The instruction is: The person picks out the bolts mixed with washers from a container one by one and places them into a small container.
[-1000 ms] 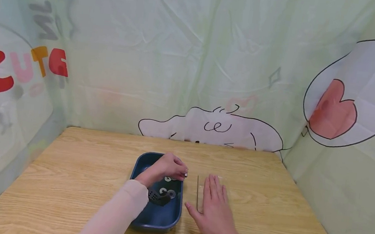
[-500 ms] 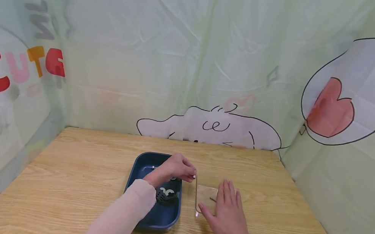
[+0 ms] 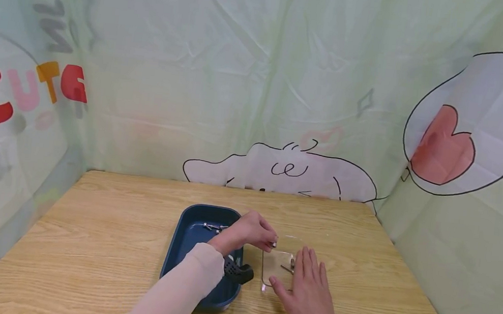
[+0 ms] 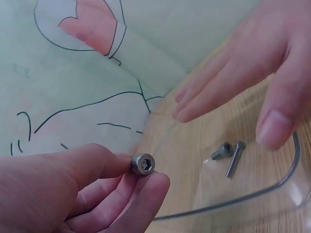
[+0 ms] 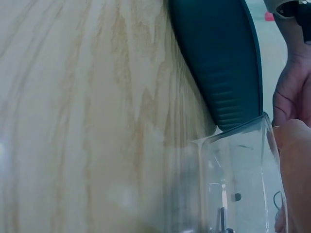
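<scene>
My left hand (image 3: 255,231), in a light sleeve with a black device at the wrist, pinches a hex socket bolt (image 4: 144,164) between thumb and fingers. It is over the far left edge of a clear box (image 3: 269,283). The bolt's socket head faces the left wrist camera; the rest of it is hidden by the fingers. Inside the clear box lie two more bolts, one (image 4: 235,159) long and thin, the other (image 4: 222,150) beside it. My right hand (image 3: 313,291) lies at the box's right side, fingers straight and thumb over the near edge.
Left of the clear box stands a dark blue bin (image 3: 170,251) with several bolts (image 3: 214,227) at its far end; my left forearm crosses over it. Both containers are on a wooden table (image 3: 99,243). A printed curtain (image 3: 171,92) hangs behind the table.
My left hand has moved right with the bolt, from above the blue bin to the clear box. My right hand has slid right, uncovering the box and the bolts inside.
</scene>
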A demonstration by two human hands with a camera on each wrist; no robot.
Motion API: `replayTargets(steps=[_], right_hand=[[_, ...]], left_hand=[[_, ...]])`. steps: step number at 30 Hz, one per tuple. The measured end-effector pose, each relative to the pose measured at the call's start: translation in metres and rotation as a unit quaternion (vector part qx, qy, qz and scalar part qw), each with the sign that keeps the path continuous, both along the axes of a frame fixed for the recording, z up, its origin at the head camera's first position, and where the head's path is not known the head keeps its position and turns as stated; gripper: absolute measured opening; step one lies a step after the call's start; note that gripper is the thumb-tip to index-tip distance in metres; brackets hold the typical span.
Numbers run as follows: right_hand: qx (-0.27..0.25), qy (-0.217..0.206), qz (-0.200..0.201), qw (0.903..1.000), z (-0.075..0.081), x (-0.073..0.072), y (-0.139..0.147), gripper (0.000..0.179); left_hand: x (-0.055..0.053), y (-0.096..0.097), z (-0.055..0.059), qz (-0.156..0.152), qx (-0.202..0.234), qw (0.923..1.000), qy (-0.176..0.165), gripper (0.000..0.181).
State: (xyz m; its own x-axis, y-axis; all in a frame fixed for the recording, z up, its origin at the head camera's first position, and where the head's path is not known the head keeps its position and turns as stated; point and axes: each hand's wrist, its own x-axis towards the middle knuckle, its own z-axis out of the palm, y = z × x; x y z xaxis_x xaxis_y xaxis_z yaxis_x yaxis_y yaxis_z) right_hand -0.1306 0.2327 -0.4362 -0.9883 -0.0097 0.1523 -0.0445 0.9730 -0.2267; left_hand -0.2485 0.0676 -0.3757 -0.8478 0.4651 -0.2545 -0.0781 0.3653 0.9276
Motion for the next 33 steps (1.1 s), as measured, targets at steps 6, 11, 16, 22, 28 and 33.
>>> replayTargets(steps=[6, 11, 16, 22, 28, 33], right_hand=[[-0.012, -0.031, -0.003, 0.9994, -0.003, 0.0, -0.001, 0.099], [-0.01, -0.026, -0.005, 0.9996, -0.005, -0.001, -0.002, 0.099], [-0.009, -0.009, -0.002, 0.9999, -0.009, -0.002, -0.003, 0.097], [-0.007, 0.009, 0.006, 0.9999, -0.011, -0.002, -0.002, 0.095], [-0.008, 0.011, 0.005, 0.9999, -0.011, -0.001, -0.001, 0.095], [-0.007, 0.015, 0.005, 0.9998, -0.01, 0.0, 0.0, 0.094]], left_hand=[[0.003, 0.009, -0.002, -0.001, -0.004, 1.0, -0.004, 0.013], [0.006, 0.014, -0.003, -0.007, 0.003, 1.0, -0.006, 0.012], [0.008, 0.019, -0.007, -0.007, 0.003, 1.0, -0.003, 0.009], [0.01, 0.024, -0.009, -0.001, -0.008, 0.9999, 0.009, 0.008], [0.013, 0.025, -0.008, 0.002, -0.019, 0.9997, 0.018, 0.008], [0.014, 0.025, -0.005, -0.002, -0.019, 0.9996, 0.022, 0.009]])
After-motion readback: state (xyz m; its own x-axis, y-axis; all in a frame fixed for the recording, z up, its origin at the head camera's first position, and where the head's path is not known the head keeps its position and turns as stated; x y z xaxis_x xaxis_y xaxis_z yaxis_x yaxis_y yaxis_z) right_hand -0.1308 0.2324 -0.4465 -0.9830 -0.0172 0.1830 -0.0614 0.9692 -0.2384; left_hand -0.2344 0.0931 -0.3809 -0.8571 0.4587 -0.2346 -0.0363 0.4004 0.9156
